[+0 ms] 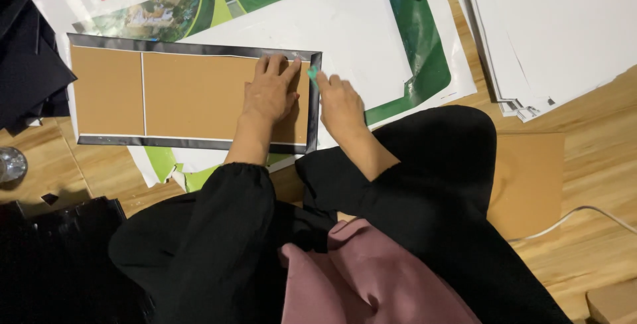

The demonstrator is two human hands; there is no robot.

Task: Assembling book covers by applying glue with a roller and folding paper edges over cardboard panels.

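left hand (pixel 269 92) was down flat, fingers spread, pressing on the brown board (pixel 189 95) near its right end. right hand (pixel 340 102) sat just beside it, off the board's right edge, fingers pinched on a small green tool (pixel 312 71) that touched the black border (pixel 314 108) near the top right corner. the board lay on the wooden floor (pixel 597 158), over a spread of printed sheets (pixel 371 29), its long side running left to right, a thin pale line crossing it near the left end. black border framed all four sides. both sleeves were black, with a dusty pink cloth (pixel 371 277) at the lap. a stack of white paper (pixel 551 32) sat at the top right, dark sheets (pixel 30 65) at the left edge, a loose brown card (pixel 527 181) beside the right knee, and a white cable (pixel 584 214) ran across the floor at the right.
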